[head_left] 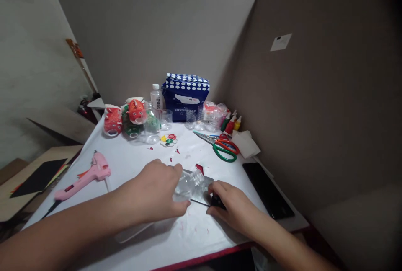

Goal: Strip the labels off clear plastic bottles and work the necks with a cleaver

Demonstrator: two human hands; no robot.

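Observation:
A clear plastic bottle (185, 185) lies on its side near the front of the table, its neck pointing right. My left hand (157, 191) is wrapped around its body and hides much of it. Clear plastic shows again below my left wrist. In my right hand (230, 204) is the black handle of a knife (205, 197), held closed. Its wide grey blade reaches left, against or just beside the bottle; I cannot tell whether it touches. A small red scrap (199, 169) sits just beyond the blade.
A pink glue gun (99, 168) lies left, scissors (224, 149) right, beside a black phone (266, 189). Farther back are red painted bottle figures (113, 120), a paint palette (168, 140), cut plastic cups (166, 119), paint bottles (230, 125) and a blue package (186, 99). Panels (150, 32) enclose the table.

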